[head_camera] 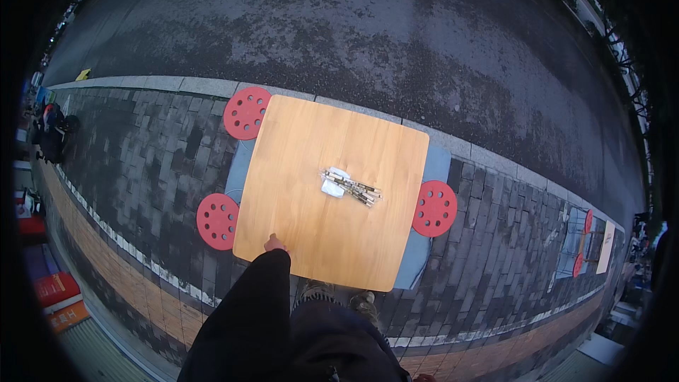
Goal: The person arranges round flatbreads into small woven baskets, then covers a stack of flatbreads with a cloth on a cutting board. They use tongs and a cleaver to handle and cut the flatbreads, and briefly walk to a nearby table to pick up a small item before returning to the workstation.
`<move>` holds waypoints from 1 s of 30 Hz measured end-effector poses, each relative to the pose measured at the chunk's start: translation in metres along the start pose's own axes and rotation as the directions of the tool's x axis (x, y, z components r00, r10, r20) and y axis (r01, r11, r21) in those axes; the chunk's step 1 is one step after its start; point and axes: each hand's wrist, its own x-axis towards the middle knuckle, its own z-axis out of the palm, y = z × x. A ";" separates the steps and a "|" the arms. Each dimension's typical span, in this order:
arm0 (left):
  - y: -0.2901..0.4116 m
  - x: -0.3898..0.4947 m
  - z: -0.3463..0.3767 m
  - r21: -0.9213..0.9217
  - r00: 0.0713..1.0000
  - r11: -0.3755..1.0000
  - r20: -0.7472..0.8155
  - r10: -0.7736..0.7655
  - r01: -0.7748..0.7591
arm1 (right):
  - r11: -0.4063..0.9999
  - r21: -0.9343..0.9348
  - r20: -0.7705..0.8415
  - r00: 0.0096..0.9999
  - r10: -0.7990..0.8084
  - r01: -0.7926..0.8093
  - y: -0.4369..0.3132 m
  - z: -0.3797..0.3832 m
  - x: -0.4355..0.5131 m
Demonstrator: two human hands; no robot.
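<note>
A square wooden table [339, 143] with rounded corners stands before me. My left hand [275, 243], at the end of a dark sleeve, is over its near left part; whether it touches the top or holds anything is too small to tell. Near the middle of the table lie several wrapped pairs of chopsticks [358, 190], crossing over small white packets [332, 188]. The hand is apart from them. At the bottom edge of the view a bit of my right hand [424, 378] shows low by my body, mostly hidden.
Red round stools with holes flank the table, two on the left [247, 113] [218, 221] and one on the right [435, 208]. Blue-grey mats [419, 260] lie beneath. A stone curb [209, 86] and wet road run beyond. Another table [605, 246] with red stools stands far right.
</note>
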 end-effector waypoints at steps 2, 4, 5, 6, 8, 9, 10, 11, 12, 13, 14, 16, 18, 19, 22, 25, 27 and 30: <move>-0.018 -0.015 -0.040 0.092 0.994 0.995 0.101 0.031 -0.041 | 1.000 0.005 -0.002 1.000 0.020 -0.020 -0.022 0.004 0.031; -0.035 -0.034 -0.071 0.271 0.966 0.961 0.258 -0.021 -0.051 | 0.998 0.044 -0.024 0.999 0.048 -0.047 -0.047 0.011 0.048; -0.045 -0.046 -0.083 0.360 0.947 0.922 0.321 0.022 -0.144 | 0.993 0.118 0.091 0.996 0.005 -0.015 -0.070 0.006 0.057; -0.051 -0.056 -0.094 0.394 0.929 0.907 0.370 -0.008 -0.149 | 0.998 0.019 0.011 0.998 -0.067 0.067 -0.081 0.010 0.059; -0.063 -0.078 -0.110 0.479 0.893 0.830 0.449 0.047 -0.284 | 0.972 0.168 0.046 0.984 -0.174 0.164 -0.098 0.014 0.060; -0.072 -0.090 -0.116 0.521 0.880 0.788 0.472 0.054 -0.328 | 0.957 0.188 0.073 0.968 -0.240 0.223 -0.102 0.011 0.059; -0.081 -0.103 -0.120 0.500 0.857 0.773 0.504 0.107 -0.391 | 0.960 0.156 0.053 0.968 -0.245 0.234 -0.104 0.008 0.061; -0.090 -0.116 -0.121 0.475 0.841 0.766 0.519 0.154 -0.433 | 0.936 0.230 0.070 0.955 -0.288 0.266 -0.100 0.001 0.061; -0.105 -0.130 -0.125 0.460 0.838 0.766 0.514 0.182 -0.449 | 0.931 0.230 0.044 0.953 -0.301 0.284 -0.093 -0.007 0.064; -0.124 -0.145 -0.129 0.441 0.834 0.779 0.521 0.182 -0.445 | 0.922 0.262 0.036 0.952 -0.304 0.285 -0.082 -0.018 0.068; -0.140 -0.162 -0.126 0.416 0.839 0.804 0.515 0.177 -0.425 | 0.933 0.237 0.015 0.959 -0.282 0.270 -0.068 -0.033 0.073; -0.178 -0.194 -0.123 0.399 0.839 0.815 0.513 0.181 -0.420 | 0.932 0.307 0.032 0.977 -0.212 0.192 -0.036 -0.069 0.085; -0.215 -0.222 -0.124 0.484 0.854 0.775 0.501 0.136 -0.407 | 0.913 0.403 0.007 0.997 -0.081 0.071 0.015 -0.107 0.087; -0.232 -0.236 -0.119 0.518 0.860 0.756 0.497 0.115 -0.400 | 0.871 0.489 -0.007 0.999 -0.047 0.044 0.039 -0.128 0.088; -0.266 -0.266 -0.093 0.623 0.844 0.647 0.532 0.063 -0.441 | 0.785 0.620 -0.080 0.996 0.050 0.011 0.104 -0.176 0.094; -0.291 -0.294 -0.057 0.683 0.806 0.507 0.591 0.038 -0.525 | 0.727 0.685 -0.078 0.985 0.152 -0.058 0.150 -0.212 0.102; -0.306 -0.315 -0.027 0.712 0.795 0.420 0.605 0.039 -0.562 | 0.687 0.721 -0.087 0.973 0.216 -0.088 0.161 -0.227 0.111; -0.330 -0.350 0.028 0.734 0.784 0.326 0.620 0.038 -0.596 | 0.659 0.752 -0.105 0.983 0.153 -0.022 0.155 -0.246 0.127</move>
